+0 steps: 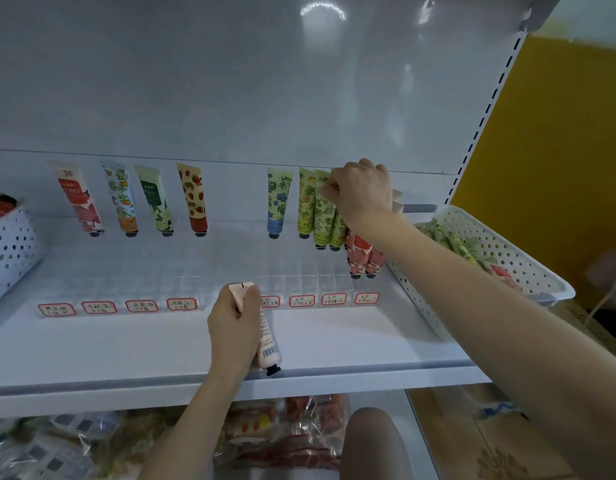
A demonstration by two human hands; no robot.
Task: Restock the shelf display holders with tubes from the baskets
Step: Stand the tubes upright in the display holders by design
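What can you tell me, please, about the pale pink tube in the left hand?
The pale pink soft-plastic tube has a black cap at its lower end, a barcode above it and a flat crimped top. The left hand grips its upper half, holding it tilted, cap nearest, over the white shelf.

A glossy white back panel [230, 81] fills the upper view, with blurred lamp reflections [322, 10] near its top. A white slotted upright [486, 109] runs down its right edge, and a yellow wall [559, 150] stands beyond it. A row of red-bordered handwritten labels [142, 305] runs left to right; the writing is too small to read. On the lower shelf [422, 427] lie clear bags of red-and-white packets [286, 431] and, further left, bags with dark squares [50, 448]. A cardboard box [500, 445] sits at the lower right.
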